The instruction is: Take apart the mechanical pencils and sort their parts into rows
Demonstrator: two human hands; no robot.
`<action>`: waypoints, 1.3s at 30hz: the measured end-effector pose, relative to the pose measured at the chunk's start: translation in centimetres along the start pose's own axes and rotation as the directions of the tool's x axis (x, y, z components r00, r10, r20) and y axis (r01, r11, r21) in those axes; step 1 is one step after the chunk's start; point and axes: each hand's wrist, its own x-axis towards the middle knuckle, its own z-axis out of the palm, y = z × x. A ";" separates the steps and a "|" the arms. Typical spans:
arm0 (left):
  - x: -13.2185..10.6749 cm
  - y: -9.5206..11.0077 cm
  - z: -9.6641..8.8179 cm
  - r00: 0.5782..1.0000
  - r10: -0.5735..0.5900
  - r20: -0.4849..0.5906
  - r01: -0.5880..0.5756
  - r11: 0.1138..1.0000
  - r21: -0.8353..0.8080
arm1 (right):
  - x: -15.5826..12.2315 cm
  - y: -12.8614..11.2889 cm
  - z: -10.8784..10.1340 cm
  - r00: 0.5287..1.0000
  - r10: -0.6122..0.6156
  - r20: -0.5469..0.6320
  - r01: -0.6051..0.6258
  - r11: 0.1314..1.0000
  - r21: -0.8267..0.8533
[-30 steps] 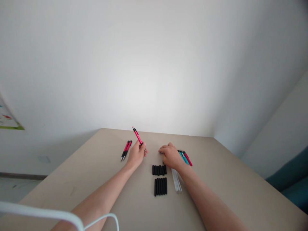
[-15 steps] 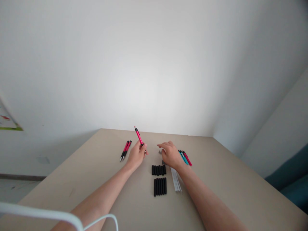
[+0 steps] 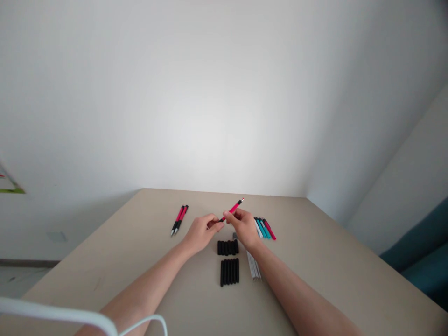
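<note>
A red and black pen (image 3: 232, 208) is held between both hands over the table, its button end pointing up to the right. The fingers of my left hand (image 3: 205, 229) are closed on its lower, black part. My right hand (image 3: 244, 227) pinches the red barrel higher up. Below the hands lies a row of short black tubes (image 3: 227, 248), and nearer to me a row of longer black tubes (image 3: 230, 272). Thin white refills (image 3: 253, 267) lie beside them, partly under my right wrist. Small grey parts (image 3: 234, 236) are mostly hidden by my right hand.
Two red and black pens (image 3: 179, 220) lie side by side on the left of the beige table (image 3: 140, 238). White, teal and red barrels (image 3: 265, 228) lie right of my right hand. A white wall (image 3: 224, 116) stands behind, and a pale curved bar (image 3: 70, 315) crosses the lower left.
My right hand has moved from above the small parts to the pen and now grips it. The pen has tipped from leaning left to leaning right, and my left hand has shifted slightly right.
</note>
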 end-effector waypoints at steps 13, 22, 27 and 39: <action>0.3 0.2 -0.2 0.977 -0.113 0.179 0.144 0.975 -0.169 | 0.0 0.7 0.0 0.997 0.076 0.028 -0.080 0.983 0.168; 0.2 0.1 -0.3 0.965 -0.143 0.218 0.198 0.946 -0.257 | -0.2 0.2 -0.3 0.992 0.095 0.078 -0.107 0.979 0.175; 0.0 0.2 -0.4 0.931 -0.209 0.299 0.319 0.865 -0.386 | -0.2 0.4 -0.2 0.985 0.117 0.127 -0.144 0.963 0.227; -0.1 0.0 -1.3 0.889 -0.284 0.358 0.432 0.780 -0.454 | 0.4 0.4 -0.7 0.985 0.173 -0.013 -0.148 0.875 0.461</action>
